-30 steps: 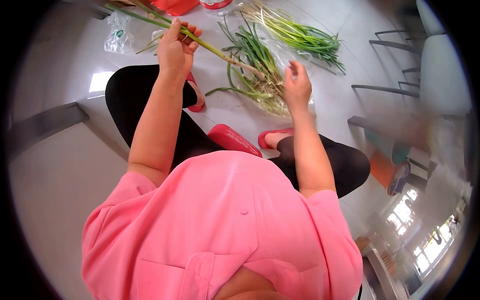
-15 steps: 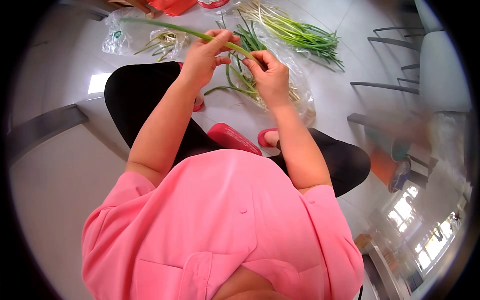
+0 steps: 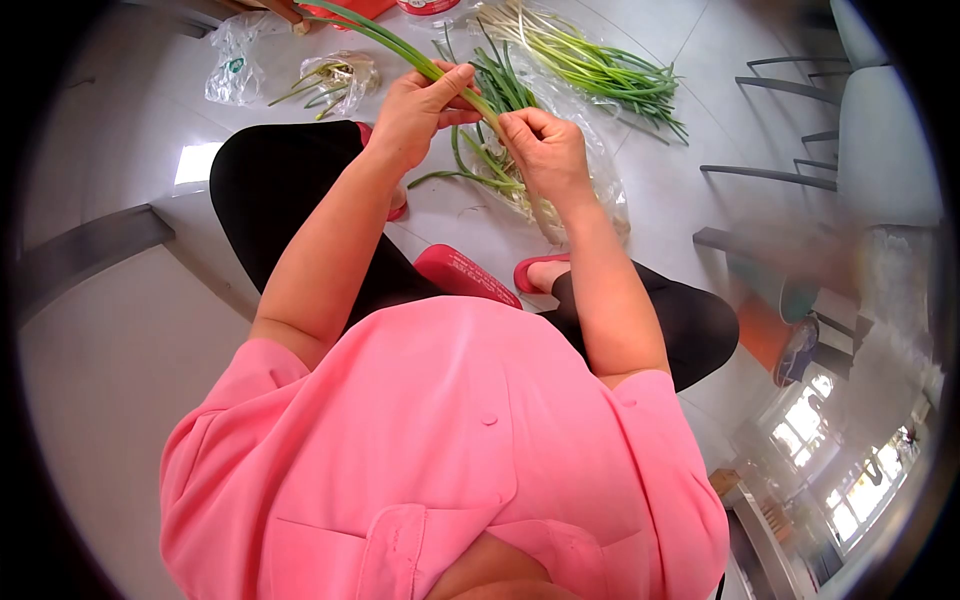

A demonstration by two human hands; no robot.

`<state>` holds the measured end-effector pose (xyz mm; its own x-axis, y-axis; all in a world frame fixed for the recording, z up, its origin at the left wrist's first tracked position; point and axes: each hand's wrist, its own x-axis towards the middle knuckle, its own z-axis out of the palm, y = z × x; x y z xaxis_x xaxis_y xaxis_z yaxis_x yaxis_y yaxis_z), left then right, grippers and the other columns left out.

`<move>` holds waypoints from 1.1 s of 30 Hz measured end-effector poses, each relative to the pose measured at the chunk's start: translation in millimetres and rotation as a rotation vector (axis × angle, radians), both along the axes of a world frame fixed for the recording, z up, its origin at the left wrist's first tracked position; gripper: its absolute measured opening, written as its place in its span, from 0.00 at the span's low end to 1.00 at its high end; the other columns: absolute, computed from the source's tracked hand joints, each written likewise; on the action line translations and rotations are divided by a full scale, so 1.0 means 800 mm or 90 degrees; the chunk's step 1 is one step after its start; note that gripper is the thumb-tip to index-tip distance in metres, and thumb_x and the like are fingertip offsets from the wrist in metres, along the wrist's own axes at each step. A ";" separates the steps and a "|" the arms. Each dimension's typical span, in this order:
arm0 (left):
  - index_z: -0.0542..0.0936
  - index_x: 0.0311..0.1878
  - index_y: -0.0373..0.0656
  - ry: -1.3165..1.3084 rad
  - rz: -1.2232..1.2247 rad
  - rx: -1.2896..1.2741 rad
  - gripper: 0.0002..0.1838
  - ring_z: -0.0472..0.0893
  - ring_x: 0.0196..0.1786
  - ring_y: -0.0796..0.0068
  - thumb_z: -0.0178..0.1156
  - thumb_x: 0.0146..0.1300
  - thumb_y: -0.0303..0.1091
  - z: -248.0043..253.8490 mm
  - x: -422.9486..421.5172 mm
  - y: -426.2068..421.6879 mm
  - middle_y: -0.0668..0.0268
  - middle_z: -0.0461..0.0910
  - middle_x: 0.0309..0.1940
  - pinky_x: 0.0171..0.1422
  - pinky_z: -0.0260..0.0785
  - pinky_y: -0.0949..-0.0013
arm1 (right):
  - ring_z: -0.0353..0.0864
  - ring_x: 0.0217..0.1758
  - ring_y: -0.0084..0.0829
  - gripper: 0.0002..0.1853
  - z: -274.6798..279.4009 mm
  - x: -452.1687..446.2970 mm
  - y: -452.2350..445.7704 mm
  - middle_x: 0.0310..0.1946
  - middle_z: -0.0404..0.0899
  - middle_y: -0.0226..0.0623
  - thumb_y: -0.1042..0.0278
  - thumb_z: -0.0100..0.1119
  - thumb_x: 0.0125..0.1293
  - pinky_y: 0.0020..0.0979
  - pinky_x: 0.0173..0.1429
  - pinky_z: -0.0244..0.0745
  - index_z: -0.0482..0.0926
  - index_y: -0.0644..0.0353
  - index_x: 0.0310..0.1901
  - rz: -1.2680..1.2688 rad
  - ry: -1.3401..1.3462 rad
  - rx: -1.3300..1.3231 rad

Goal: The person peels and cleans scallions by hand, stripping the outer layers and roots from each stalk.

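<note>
My left hand (image 3: 415,112) is wrapped round the green stalk of a long green onion (image 3: 395,42), whose leaves reach to the upper left. Close beside it, my right hand (image 3: 545,150) pinches the same onion lower down, near its paler part. Under and behind the hands, a pile of untrimmed green onions (image 3: 505,82) lies on clear plastic on the floor, partly covered by my right hand. Farther back at the right is a spread bunch of green onions (image 3: 600,70) with pale stems and green tops.
A clear plastic bag (image 3: 236,65) and a small heap of scraps on plastic (image 3: 330,82) lie at the upper left. A red bag (image 3: 350,10) is at the top edge. A red stool (image 3: 465,275) stands between my legs. Chairs (image 3: 885,145) are at the right.
My left hand has moved right along the onion, and my right hand, open and empty earlier, has closed on it. The onion now points more steeply up to the left.
</note>
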<state>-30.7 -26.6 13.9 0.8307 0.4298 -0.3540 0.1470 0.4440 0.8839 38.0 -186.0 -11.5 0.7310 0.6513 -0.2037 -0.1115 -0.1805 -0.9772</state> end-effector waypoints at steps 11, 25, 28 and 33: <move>0.74 0.38 0.38 0.022 -0.028 -0.036 0.13 0.79 0.37 0.74 0.57 0.61 0.41 0.001 0.001 -0.002 0.61 0.78 0.35 0.40 0.76 0.69 | 0.75 0.26 0.20 0.12 0.003 0.011 0.003 0.29 0.79 0.35 0.63 0.52 0.64 0.20 0.31 0.72 0.76 0.66 0.36 -0.057 0.262 0.099; 0.70 0.43 0.41 0.073 -0.034 -0.106 0.10 0.79 0.39 0.70 0.51 0.64 0.36 -0.023 -0.004 -0.057 0.63 0.78 0.34 0.47 0.71 0.67 | 0.58 0.18 0.21 0.10 -0.034 0.010 0.005 0.17 0.60 0.25 0.62 0.39 0.70 0.30 0.33 0.65 0.65 0.58 0.34 -0.268 0.593 0.363; 0.68 0.45 0.40 0.040 0.014 -0.158 0.09 0.79 0.40 0.68 0.47 0.65 0.33 -0.046 -0.001 -0.040 0.62 0.78 0.34 0.47 0.72 0.66 | 0.57 0.17 0.19 0.11 -0.043 0.017 -0.013 0.15 0.58 0.24 0.62 0.39 0.70 0.26 0.28 0.62 0.65 0.58 0.33 -0.253 0.522 0.317; 0.66 0.46 0.37 0.051 0.093 -0.114 0.10 0.79 0.39 0.66 0.43 0.66 0.31 -0.046 -0.002 -0.009 0.61 0.77 0.32 0.47 0.73 0.65 | 0.52 0.12 0.16 0.11 -0.105 0.044 -0.062 0.13 0.55 0.23 0.61 0.41 0.68 0.21 0.16 0.51 0.65 0.58 0.31 -0.264 0.360 0.080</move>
<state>-32.1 -33.6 -22.6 0.7310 0.4677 -0.4968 0.1360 0.6136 0.7778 73.4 -235.5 -95.3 0.7277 0.3860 -0.5670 -0.6432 0.0968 -0.7596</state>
